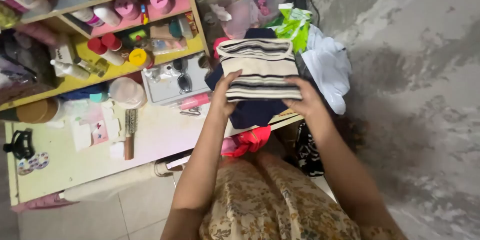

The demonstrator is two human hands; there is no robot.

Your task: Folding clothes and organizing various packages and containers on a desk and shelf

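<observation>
At centre frame, I see my left hand (223,95) and right hand (303,101) gripping the near corners of a folded striped top (261,70) on a dark garment (252,112); it looks soft, light, floppy, best held by both edges.

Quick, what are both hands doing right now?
Left hand: closed on the near left edge of the folded striped cloth.
Right hand: closed on its near right corner.
</observation>
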